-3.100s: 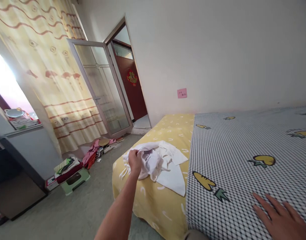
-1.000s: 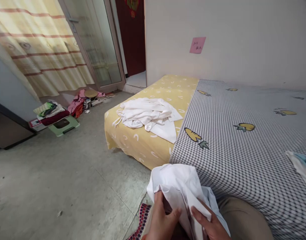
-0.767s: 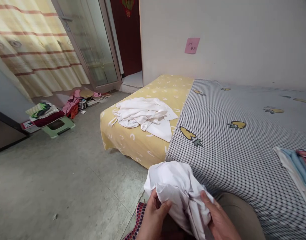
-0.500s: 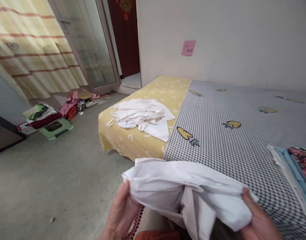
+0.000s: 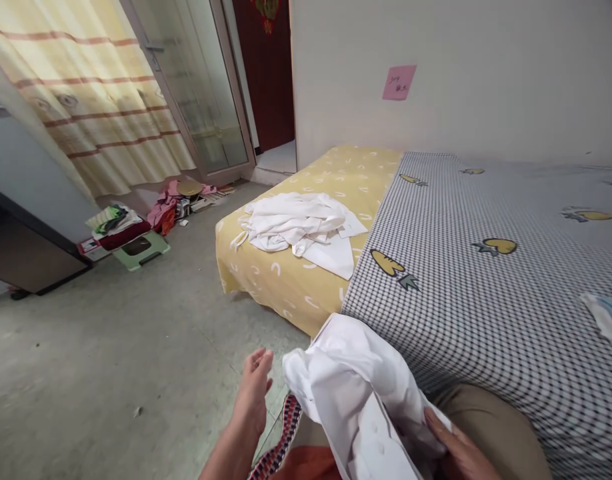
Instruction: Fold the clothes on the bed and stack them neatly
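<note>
A white shirt (image 5: 356,373) hangs bunched above my lap, with small buttons showing along a folded strip. My right hand (image 5: 461,447) grips its right side, thumb on top of the cloth. Off the shirt's left side, my left hand (image 5: 256,387) is in the air, empty, its fingers loosely curled and apart from the cloth. Ahead, a rumpled pile of white clothes (image 5: 296,223) lies on the yellow bedsheet (image 5: 271,280).
To the right spreads a checked sheet (image 5: 451,280) with pineapple prints. Folded cloth (image 5: 606,320) lies at its right edge. On the floor to the left stand a green stool (image 5: 143,250) and a heap of pink cloth (image 5: 163,203). A pink note (image 5: 399,83) is on the wall.
My left hand has let go of the shirt and moved off to its left. The shirt, earlier stretched between both hands, now droops from my right hand. The view has turned slightly left.
</note>
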{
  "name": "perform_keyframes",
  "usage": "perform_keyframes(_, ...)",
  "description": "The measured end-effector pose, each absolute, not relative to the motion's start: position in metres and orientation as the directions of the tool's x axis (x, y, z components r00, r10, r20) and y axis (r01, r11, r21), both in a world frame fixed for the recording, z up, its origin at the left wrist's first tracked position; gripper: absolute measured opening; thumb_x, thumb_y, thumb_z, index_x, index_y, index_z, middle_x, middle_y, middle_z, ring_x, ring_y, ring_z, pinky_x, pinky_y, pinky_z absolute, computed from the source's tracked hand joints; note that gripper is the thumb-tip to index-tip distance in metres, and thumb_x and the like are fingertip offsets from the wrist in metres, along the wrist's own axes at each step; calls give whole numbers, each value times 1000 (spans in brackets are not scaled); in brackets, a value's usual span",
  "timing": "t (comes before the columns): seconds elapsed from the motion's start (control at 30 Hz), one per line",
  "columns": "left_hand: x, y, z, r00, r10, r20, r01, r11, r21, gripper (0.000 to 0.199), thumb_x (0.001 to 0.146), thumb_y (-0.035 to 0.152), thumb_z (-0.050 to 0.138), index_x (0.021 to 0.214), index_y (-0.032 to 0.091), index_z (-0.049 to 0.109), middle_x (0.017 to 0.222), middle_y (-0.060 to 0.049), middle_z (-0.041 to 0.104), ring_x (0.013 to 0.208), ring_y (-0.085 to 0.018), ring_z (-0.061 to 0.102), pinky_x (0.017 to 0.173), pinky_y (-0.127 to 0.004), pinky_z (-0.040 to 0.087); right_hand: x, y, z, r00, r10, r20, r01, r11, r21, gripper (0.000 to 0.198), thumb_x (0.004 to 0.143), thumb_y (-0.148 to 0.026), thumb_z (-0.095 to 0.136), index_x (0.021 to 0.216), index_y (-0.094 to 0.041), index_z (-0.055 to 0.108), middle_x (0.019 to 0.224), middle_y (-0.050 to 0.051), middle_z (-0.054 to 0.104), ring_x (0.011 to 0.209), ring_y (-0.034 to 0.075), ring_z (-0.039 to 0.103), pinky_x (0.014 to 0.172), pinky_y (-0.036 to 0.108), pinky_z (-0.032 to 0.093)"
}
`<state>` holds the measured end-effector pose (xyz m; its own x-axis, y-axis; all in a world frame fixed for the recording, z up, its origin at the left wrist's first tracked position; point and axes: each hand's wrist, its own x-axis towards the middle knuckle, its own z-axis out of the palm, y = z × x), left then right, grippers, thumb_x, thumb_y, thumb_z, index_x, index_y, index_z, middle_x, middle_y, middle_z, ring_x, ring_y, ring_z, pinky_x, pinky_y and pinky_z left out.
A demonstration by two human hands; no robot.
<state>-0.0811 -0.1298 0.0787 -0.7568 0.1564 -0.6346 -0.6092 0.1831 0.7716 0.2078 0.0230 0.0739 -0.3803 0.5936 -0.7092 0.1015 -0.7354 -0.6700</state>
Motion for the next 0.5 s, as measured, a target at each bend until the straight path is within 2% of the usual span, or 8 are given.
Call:
perform_keyframes(0.03, -80, -129, 81, -816, 132, -562, -531, 212, 820, 30, 83, 43, 71, 102, 22, 62, 123, -8, 64, 119, -24, 57, 93, -35, 43, 205, 20, 74, -384, 580, -718, 85, -753, -653, 83, 66, -55, 84, 139, -19, 64, 117, 13, 77, 113, 38, 70, 101, 51, 54)
perform_keyframes(0.1, -80, -126, 88, -855, 191, -483, -433, 250, 866, 39, 80, 54, 70, 99, 21, 63, 124, -11, 64, 121, -26, 56, 96, -37, 42, 200, 20, 76, -405, 585, -702, 33, -758, -651, 88, 68, -51, 85, 146, -23, 56, 120, 12, 76, 112, 36, 71, 100, 49, 55)
perform_keyframes(0.2, -76, -120, 99, -702, 408, -583, -508, 287, 812, 61, 74, 75, 66, 96, 18, 66, 122, -14, 66, 108, -27, 62, 89, -39, 47, 195, 33, 80, -412, 649, -639, -38, -713, -700, 94, 70, -50, 86, 153, -33, 45, 128, 8, 74, 111, 31, 72, 98, 45, 57)
perform_keyframes(0.27, -66, -114, 102, -570, 528, -630, -547, 329, 770, 67, 73, 80, 62, 97, 17, 68, 114, -14, 69, 101, -27, 64, 85, -39, 49, 191, 43, 82, -392, 668, -633, -41, -700, -713, 94, 71, -53, 85, 154, -35, 42, 131, 7, 72, 111, 29, 72, 97, 41, 57)
perform_keyframes(0.37, -39, -105, 99, -610, 613, -502, -390, 320, 864, 55, 70, 70, 73, 93, 20, 73, 101, -11, 72, 107, -30, 61, 97, -41, 47, 176, 50, 84, -433, 618, -656, 3, -726, -687, 94, 73, -50, 85, 154, -33, 41, 129, 8, 73, 112, 26, 72, 97, 38, 57)
perform_keyframes(0.43, -19, -100, 94, -685, 634, -359, -262, 244, 933, 44, 64, 54, 85, 94, 22, 77, 108, -12, 71, 118, -33, 56, 110, -40, 40, 163, 46, 85, -494, 578, -650, 27, -737, -676, 93, 72, -45, 87, 152, -30, 44, 124, 8, 75, 111, 27, 73, 95, 38, 58)
perform_keyframes(0.5, -6, -98, 90, -702, 650, -290, -227, 182, 957, 43, 63, 43, 86, 100, 22, 78, 120, -14, 68, 126, -35, 53, 116, -41, 35, 150, 38, 89, -523, 559, -644, 38, -739, -673, 88, 69, -41, 89, 147, -26, 52, 116, 8, 78, 106, 29, 74, 91, 40, 61)
